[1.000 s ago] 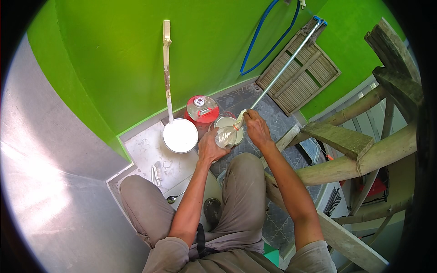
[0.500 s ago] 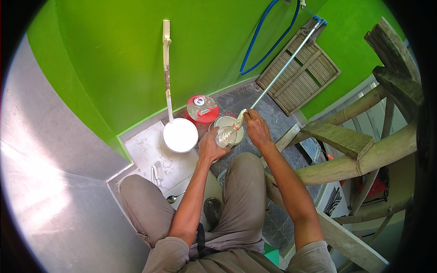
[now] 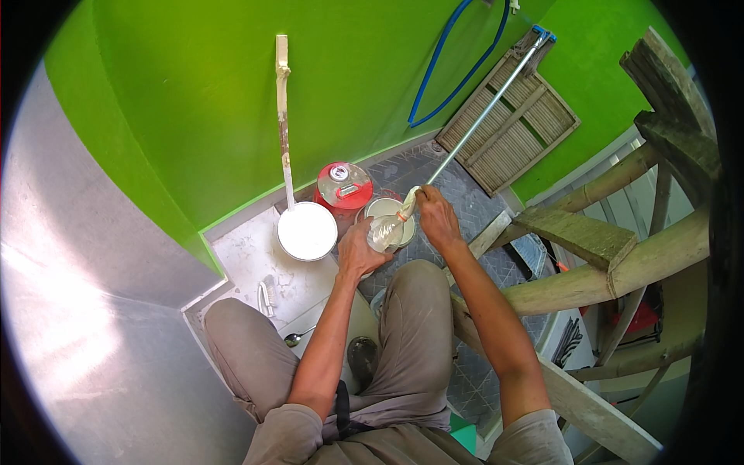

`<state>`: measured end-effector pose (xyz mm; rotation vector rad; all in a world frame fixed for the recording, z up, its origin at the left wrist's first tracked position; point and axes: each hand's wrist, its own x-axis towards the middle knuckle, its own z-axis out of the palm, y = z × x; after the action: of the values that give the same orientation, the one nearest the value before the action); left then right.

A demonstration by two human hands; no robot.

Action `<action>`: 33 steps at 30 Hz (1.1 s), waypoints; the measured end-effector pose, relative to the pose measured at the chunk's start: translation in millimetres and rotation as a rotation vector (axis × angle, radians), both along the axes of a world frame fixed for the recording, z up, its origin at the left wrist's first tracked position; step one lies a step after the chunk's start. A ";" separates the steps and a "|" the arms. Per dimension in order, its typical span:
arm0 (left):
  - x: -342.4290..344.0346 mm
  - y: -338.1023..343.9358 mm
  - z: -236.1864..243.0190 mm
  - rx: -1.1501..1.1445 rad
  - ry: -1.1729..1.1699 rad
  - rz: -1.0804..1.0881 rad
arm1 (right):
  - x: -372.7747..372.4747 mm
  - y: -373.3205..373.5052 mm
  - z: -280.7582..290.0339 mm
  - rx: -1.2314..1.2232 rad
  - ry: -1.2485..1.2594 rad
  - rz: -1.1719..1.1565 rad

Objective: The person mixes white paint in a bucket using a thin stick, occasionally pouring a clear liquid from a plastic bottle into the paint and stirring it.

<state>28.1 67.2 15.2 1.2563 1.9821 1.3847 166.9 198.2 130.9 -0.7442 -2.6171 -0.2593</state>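
My left hand [image 3: 364, 249] is closed round the side of a shiny, clear-looking plastic bag [image 3: 383, 233] with pale contents. A red-orange band circles its narrow, cream-coloured neck. Gripping this gathered upper end is my right hand [image 3: 439, 221], with its fingers closed. The bag is over an open round can [image 3: 380, 207] with pale contents; most of the can is hidden by the bag and hands. Just behind stands a red can [image 3: 343, 187] with a metal top. To the left is a bucket of white paint [image 3: 308, 231], with a paint-smeared wooden stick [image 3: 284, 124] standing up from it.
A white-bristled brush [image 3: 266, 294] and a spoon [image 3: 297, 338] lie by my left leg. A bamboo and wood frame [image 3: 612, 287] crowds my right side. A long metal pole [image 3: 488, 108], a slatted panel [image 3: 511, 120] and a blue hose [image 3: 434, 70] are near the green wall.
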 end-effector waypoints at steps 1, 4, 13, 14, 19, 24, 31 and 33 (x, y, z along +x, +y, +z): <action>-0.2 -0.5 -0.7 0.002 0.006 0.002 | -1.4 0.2 -0.2 -0.008 0.012 -0.010; -1.2 -1.5 -0.7 -0.005 0.009 0.003 | -2.8 1.1 0.3 -0.023 0.004 -0.006; -1.5 -1.9 -0.4 -0.022 -0.014 0.000 | 2.3 5.0 -1.5 -0.009 0.042 0.027; -1.6 -2.2 -0.4 -0.027 -0.017 -0.002 | 2.5 4.8 0.3 -0.010 0.042 0.027; -2.7 -2.1 -4.3 -0.010 -0.008 0.002 | 0.5 6.1 7.4 -0.074 -0.017 0.061; -3.5 -2.4 -4.5 -0.014 -0.009 -0.001 | -1.0 4.6 10.6 -0.254 -0.055 -0.037; -2.5 -2.6 -4.3 -0.007 -0.006 0.009 | 1.8 7.8 7.0 -0.335 0.001 -0.031; -2.7 -3.0 -3.3 -0.004 -0.010 0.010 | 2.0 7.7 6.8 -0.314 -0.007 -0.031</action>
<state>25.4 64.2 11.9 1.2368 1.9857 1.3891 168.9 205.9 137.7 -0.8858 -2.6869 0.1462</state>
